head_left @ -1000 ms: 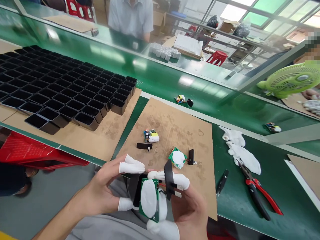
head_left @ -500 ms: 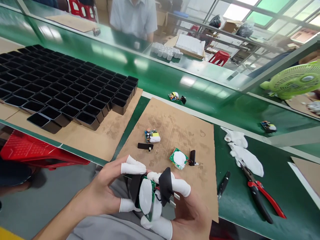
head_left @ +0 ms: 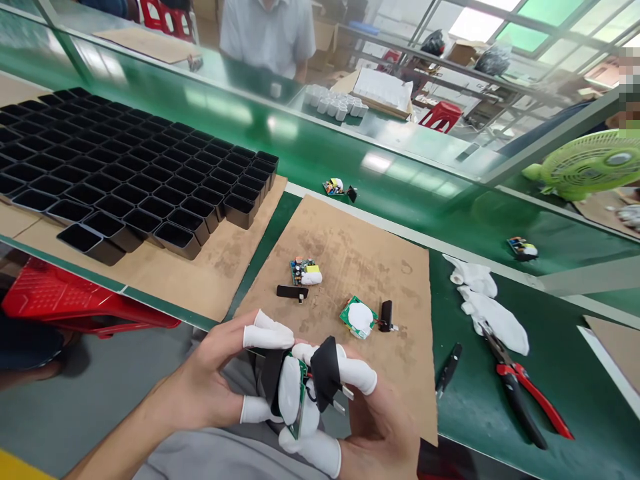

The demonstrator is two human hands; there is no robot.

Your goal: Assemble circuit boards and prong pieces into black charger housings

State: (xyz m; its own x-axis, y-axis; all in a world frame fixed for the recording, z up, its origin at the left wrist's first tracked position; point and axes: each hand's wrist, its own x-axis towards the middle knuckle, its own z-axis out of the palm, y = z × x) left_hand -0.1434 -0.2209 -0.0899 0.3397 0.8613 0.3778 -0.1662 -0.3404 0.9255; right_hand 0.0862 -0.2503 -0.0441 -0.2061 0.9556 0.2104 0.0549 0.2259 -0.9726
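My left hand (head_left: 215,380), with white finger cots, grips a black plastic housing (head_left: 271,381) from its sides. A green circuit board (head_left: 301,393) coated with white compound sits partly inside the housing's mouth. My right hand (head_left: 367,417), also in finger cots, is closed on the board's outer end and on a black plug cover (head_left: 326,375) with metal prongs, joined to the board by short wires. Beyond my hands, two more circuit boards lie on the cardboard: one component side up (head_left: 306,272) near a black plug cover (head_left: 293,292), another white-coated (head_left: 360,317) beside its cover (head_left: 386,316).
Rows of black housings (head_left: 190,233) stand at left on cardboard. Red-handled pliers (head_left: 520,380), a black pen-like tool (head_left: 449,368) and white cloth pieces (head_left: 495,320) lie at right. Circuit boards ride the green conveyor (head_left: 420,213). A person (head_left: 267,37) sits opposite; a green fan (head_left: 590,163) stands right.
My right hand has brought the board and plug cover slightly left, closer to the housing, and the cover has turned a little. The boards on the conveyor have shifted left.
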